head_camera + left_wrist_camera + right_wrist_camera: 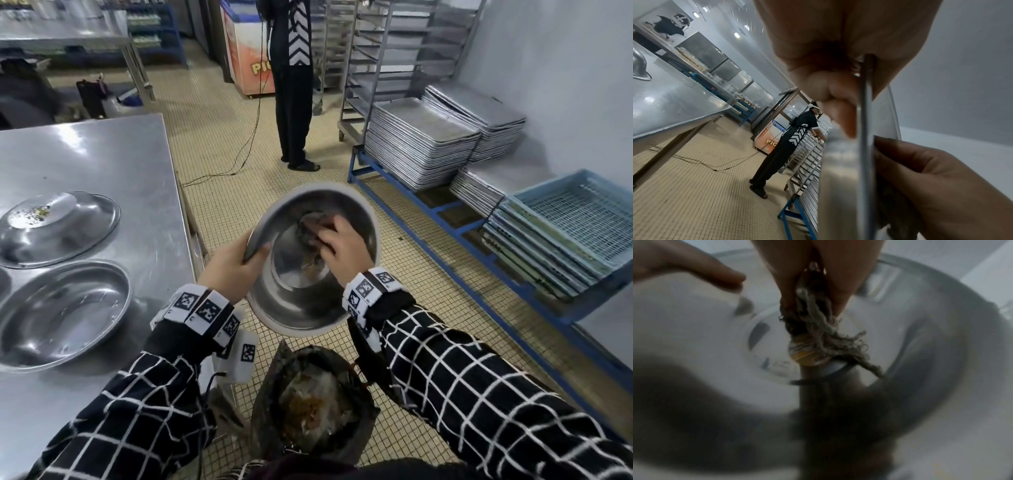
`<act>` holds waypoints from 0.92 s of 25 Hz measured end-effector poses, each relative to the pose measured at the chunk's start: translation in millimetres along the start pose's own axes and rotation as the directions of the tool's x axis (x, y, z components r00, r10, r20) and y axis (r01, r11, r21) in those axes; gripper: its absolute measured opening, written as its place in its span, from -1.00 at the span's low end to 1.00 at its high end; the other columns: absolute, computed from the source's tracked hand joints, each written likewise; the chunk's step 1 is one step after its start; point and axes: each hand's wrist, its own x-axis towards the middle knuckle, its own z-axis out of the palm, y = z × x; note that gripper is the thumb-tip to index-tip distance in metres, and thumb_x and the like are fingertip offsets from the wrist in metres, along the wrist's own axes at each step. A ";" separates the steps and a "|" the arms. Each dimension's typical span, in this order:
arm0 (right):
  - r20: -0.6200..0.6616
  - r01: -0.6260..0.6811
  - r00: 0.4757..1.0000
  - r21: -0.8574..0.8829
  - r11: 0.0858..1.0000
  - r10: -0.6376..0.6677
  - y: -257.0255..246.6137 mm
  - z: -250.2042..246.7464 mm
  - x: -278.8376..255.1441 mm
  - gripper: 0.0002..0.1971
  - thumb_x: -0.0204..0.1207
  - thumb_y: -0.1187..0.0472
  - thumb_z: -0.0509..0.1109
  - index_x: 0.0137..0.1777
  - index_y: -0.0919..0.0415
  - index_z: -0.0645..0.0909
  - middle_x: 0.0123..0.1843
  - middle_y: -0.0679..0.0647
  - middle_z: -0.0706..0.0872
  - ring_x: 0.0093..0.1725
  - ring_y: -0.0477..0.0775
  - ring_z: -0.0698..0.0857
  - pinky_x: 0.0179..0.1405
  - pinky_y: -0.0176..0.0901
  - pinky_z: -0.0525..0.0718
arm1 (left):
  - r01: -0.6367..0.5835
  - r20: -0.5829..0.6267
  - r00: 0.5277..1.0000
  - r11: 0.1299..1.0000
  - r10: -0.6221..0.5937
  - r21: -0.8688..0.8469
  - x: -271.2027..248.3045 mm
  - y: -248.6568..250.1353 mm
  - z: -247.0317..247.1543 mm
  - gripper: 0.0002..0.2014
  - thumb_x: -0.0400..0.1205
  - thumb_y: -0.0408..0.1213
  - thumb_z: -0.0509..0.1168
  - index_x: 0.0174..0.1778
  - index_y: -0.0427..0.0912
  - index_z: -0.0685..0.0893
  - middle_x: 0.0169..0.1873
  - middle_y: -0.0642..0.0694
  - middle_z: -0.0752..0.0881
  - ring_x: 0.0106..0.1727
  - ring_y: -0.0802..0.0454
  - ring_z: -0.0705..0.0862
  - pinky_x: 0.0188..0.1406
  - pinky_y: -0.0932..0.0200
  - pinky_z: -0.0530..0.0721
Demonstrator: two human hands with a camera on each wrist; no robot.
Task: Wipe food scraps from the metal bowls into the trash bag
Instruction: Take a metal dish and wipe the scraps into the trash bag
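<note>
Two metal bowls [58,308] rested on the steel table [137,164] at the left. The left hand [233,270] gripped the rim of a tilted bowl [298,301], thumb inside, held above the open trash bag [363,414]. The right hand [342,246], fingers curled, pressed a dark cloth [310,222] against the bowl's inner wall, near brown scraps [310,265].

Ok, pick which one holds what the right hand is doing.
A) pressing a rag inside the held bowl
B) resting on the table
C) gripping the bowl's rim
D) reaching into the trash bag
A: the right hand presses a dark rag inside the bowl, whose rim the left hand grips above the trash bag.
</note>
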 end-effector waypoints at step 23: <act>0.060 -0.086 0.995 0.045 0.995 0.083 13.7 3.2 -33.0 -0.63 0.65 0.14 0.25 0.43 0.14 0.53 0.40 0.16 0.57 0.31 0.14 0.57 0.42 -0.08 0.46 | -0.044 -0.232 0.973 0.959 -0.023 -0.279 4.1 25.8 8.2 -0.85 0.72 -0.16 0.16 0.17 0.06 0.56 -0.17 0.10 0.69 -0.15 0.16 0.67 -0.21 0.28 0.61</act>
